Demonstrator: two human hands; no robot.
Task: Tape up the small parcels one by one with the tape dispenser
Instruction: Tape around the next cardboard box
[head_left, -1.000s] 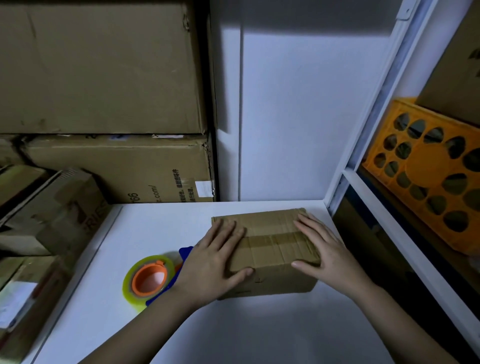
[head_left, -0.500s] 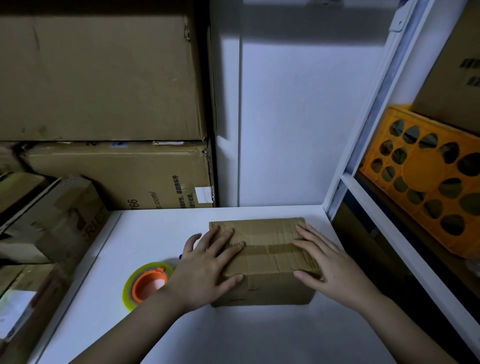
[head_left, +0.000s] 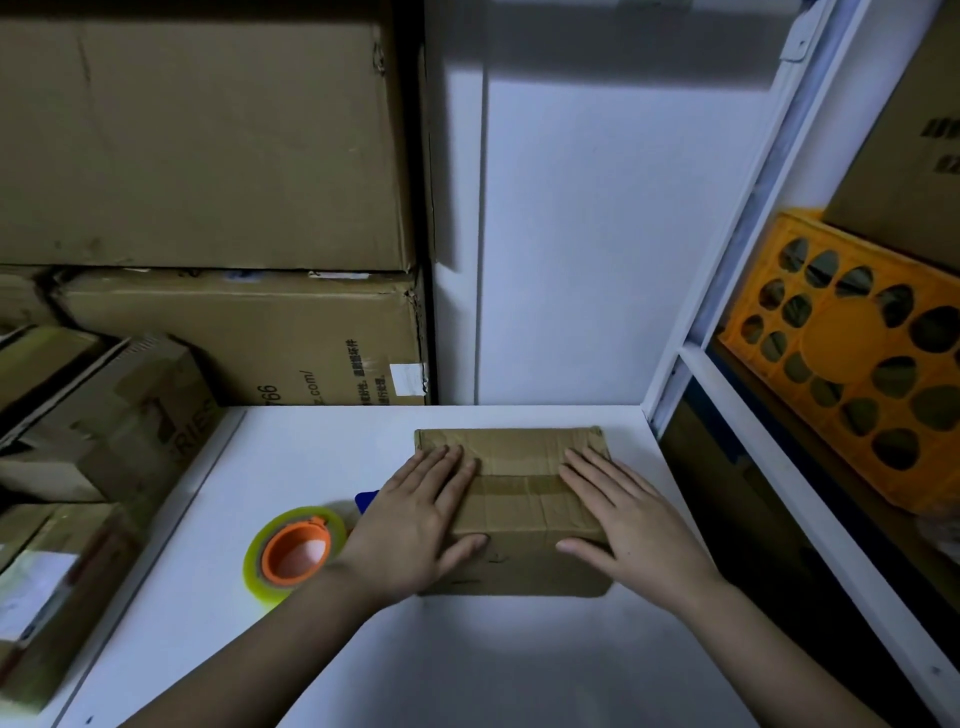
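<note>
We worked at a white desk (head_left: 467, 670) set into a corner, with stacked cartons (head_left: 208, 156) along its left and far-left edges and white shelving with an orange crate (head_left: 852, 358) beyond its right edge. The small parcel (head_left: 519, 499) sat near the far right corner. Our left hand (head_left: 415, 525) and right hand (head_left: 628, 525) lay flat on its top, fingers straight, thumbs against its near face, gripping nothing. The tape dispenser (head_left: 296, 553) lay just left of it. The near half of the desk was bare.

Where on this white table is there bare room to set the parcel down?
Bare table in front of the parcel, between both forearms, and behind it towards the wall. Crowded on the left: tape dispenser beside the left hand, stacked cardboard boxes along the edge.
</note>
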